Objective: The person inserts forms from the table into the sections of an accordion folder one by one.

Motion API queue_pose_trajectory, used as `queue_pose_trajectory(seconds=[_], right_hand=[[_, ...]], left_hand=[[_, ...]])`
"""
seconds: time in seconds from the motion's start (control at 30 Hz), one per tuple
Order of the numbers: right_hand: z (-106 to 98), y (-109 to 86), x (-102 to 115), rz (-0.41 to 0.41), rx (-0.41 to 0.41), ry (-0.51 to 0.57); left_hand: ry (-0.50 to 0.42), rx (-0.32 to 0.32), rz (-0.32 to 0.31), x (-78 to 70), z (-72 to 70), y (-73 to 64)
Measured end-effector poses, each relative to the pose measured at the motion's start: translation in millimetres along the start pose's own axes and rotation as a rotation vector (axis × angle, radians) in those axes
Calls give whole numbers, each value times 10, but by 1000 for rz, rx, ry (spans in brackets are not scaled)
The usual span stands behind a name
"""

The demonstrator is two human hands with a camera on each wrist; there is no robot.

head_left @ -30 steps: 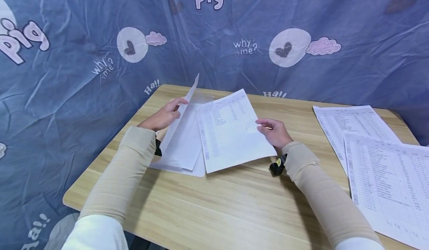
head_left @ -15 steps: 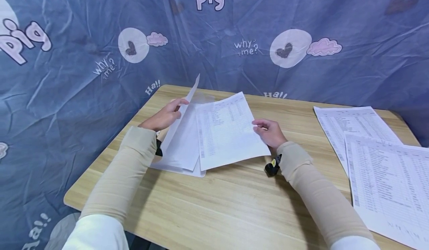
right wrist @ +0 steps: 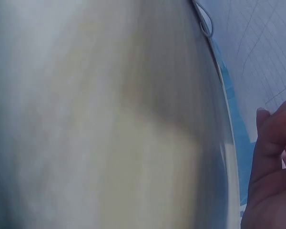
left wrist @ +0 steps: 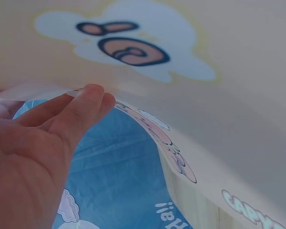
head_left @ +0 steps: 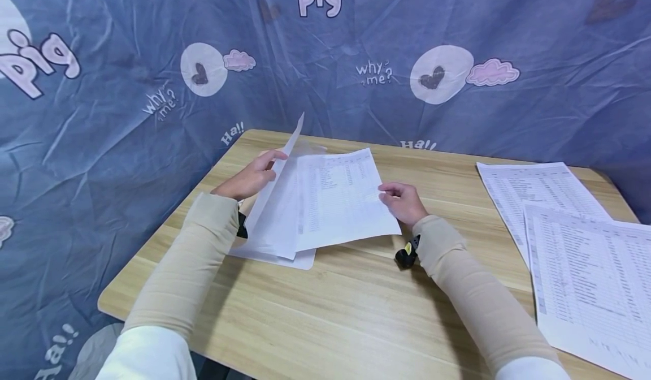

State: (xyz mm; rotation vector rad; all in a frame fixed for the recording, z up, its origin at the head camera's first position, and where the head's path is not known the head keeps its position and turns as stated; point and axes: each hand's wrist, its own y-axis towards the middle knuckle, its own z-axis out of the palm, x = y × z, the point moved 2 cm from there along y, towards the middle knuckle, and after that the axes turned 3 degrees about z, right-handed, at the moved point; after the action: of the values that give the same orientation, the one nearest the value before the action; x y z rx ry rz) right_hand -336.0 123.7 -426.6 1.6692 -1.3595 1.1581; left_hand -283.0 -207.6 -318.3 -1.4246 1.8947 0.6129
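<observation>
My left hand pinches the raised white cover of a folder on the left of the table. In the left wrist view, the cover shows cartoon prints on its outer face, with the fingertips at its edge. White inner leaves lie within the folder. Between finger and thumb, my right hand holds the right edge of a printed sheet, tilted above the table. The sheet's left side overlaps the inner leaves. The right wrist view catches the right hand beside the sheet.
Two more printed sheets, a rear one and a front one, overlap on the right side of the wooden table. A blue patterned cloth hangs behind the table and along its left side.
My right hand has moved left with the printed sheet, whose left side now reaches further over the folder. The sheet's top has dipped slightly. My left hand keeps the cover raised.
</observation>
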Motion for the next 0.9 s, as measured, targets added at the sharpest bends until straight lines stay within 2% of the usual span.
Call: queue_pose_trajectory(seconds=[0.53,0.9], right_hand=[[122,3,50,60,20,51],[189,13,69,99,48,136]], left_hand=[[-3,0,-33,16,7,7],[-8,-4,-11,21,13,6]])
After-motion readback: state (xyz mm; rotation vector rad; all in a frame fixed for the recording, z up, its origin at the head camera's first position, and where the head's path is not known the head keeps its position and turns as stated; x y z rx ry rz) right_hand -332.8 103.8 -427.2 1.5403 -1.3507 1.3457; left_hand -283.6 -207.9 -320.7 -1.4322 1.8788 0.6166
